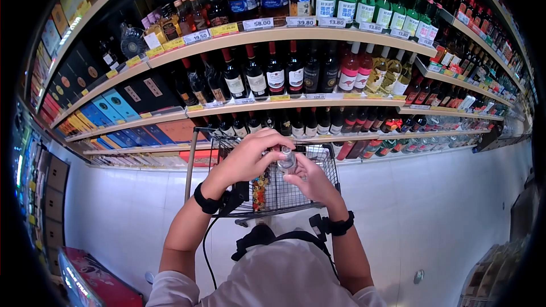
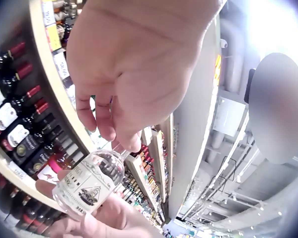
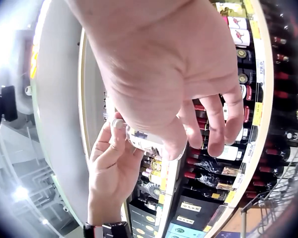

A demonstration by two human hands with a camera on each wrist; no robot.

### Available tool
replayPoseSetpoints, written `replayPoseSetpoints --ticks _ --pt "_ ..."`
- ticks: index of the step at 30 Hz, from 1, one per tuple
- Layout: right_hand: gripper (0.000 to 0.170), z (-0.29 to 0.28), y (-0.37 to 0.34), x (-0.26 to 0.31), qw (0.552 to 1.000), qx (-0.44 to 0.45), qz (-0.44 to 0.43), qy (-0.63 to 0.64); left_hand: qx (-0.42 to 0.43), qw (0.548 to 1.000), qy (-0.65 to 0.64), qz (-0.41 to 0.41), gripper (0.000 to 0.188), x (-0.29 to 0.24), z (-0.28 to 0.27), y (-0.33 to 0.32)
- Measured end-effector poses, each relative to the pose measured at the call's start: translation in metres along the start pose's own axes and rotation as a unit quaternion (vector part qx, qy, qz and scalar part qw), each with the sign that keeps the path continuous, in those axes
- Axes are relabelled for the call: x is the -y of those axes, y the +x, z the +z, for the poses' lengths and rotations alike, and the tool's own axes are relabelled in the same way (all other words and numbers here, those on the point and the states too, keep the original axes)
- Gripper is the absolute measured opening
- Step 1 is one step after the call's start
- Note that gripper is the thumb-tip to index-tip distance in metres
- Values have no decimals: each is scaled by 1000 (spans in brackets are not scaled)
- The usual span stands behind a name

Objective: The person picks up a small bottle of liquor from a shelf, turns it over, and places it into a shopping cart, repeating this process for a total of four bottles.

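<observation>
A small clear glass bottle is held up between both hands over a shopping cart. Its pale label, printed with a sailing ship, shows in the left wrist view. My left hand pinches the bottle at its neck end, thumb and fingertips together there. Around the lower part of the bottle, my right hand grips with thumb and fingers. From the right wrist view, the bottle lies tilted between the hands, and the right palm partly covers it. A whitish cap shows by the left fingers.
The black wire shopping cart stands just in front of the person, with a colourful packet inside. Beyond it rise shelves of wine and spirit bottles. Boxed bottles line the left side. A red display case stands at lower left.
</observation>
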State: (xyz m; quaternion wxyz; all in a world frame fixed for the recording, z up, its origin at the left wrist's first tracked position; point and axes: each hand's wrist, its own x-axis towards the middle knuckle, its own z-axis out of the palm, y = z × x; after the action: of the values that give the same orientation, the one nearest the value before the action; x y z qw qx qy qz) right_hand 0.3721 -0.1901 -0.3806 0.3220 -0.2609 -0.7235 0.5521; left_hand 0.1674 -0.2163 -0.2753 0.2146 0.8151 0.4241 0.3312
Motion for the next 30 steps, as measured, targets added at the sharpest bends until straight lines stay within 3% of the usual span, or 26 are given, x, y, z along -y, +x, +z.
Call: replayPoseSetpoints --ticks 2,4,6,18,22,25,30 --pt "46 6 5 2 999 0 47 -3 -29 999 -9 -21 20 16 -2 -11" --pt "45 12 8 -10 999 -35 32 2 -52 997 -11 -54 20 39 -5 -20" --pt "43 11 9 -14 992 -44 96 -76 -82 994 -21 -72 20 60 -6 -28" --pt "31 27 -8 -45 954 -109 263 -91 -221 959 20 -174 19 172 6 -71" --pt "28 39 -3 -61 952 -129 257 -107 -212 944 -56 -248 16 210 27 -78" --pt "28 47 -4 -74 948 -138 263 -117 -170 950 -2 -263 24 243 51 -85" --pt "27 58 -9 -86 934 -159 301 -106 -103 941 33 -321 13 314 108 -112"
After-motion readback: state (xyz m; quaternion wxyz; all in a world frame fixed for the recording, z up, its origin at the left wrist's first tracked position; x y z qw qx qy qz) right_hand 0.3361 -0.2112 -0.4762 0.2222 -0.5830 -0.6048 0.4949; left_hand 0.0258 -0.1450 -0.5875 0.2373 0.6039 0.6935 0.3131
